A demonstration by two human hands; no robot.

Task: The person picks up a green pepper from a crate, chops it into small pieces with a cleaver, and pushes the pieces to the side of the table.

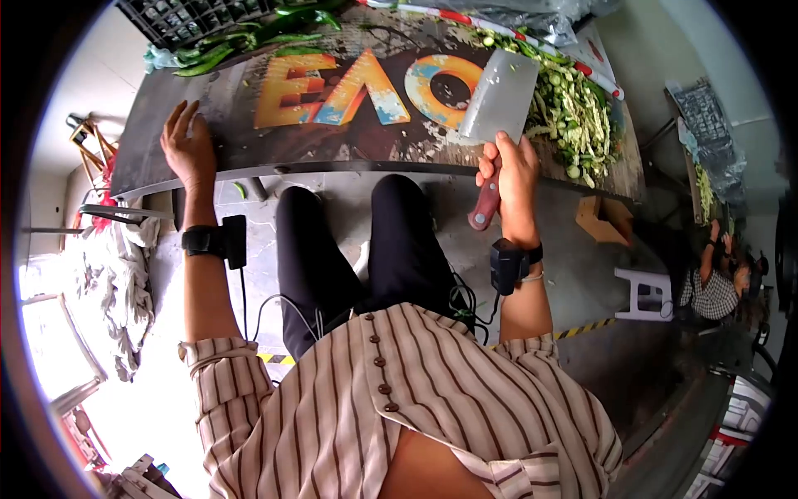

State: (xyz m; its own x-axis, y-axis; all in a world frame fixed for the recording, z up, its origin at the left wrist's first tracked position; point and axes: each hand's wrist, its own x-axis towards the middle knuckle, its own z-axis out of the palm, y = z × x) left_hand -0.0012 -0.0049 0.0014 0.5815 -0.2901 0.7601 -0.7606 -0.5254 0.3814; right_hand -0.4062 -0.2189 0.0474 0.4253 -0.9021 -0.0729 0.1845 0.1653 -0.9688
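Observation:
My right hand [517, 170] is wrapped round the reddish-brown handle of a cleaver [502, 96]. The cleaver's broad blade lies over the right part of the table, beside a heap of chopped green peppers [573, 125]. My left hand [188, 145] rests at the left part of the table, fingers stretched out, with nothing in it. Whole long green peppers [266, 32] lie along the far left edge of the table, beyond my left hand. Large orange and blue letters mark the dark tabletop [233, 150].
A black plastic crate [187, 18] stands at the far left of the table. A red-and-white strip [490, 23] runs along the far edge. On the floor at right are a cardboard box [604, 219] and a white stool [644, 293]. Another person [713, 291] sits farther right.

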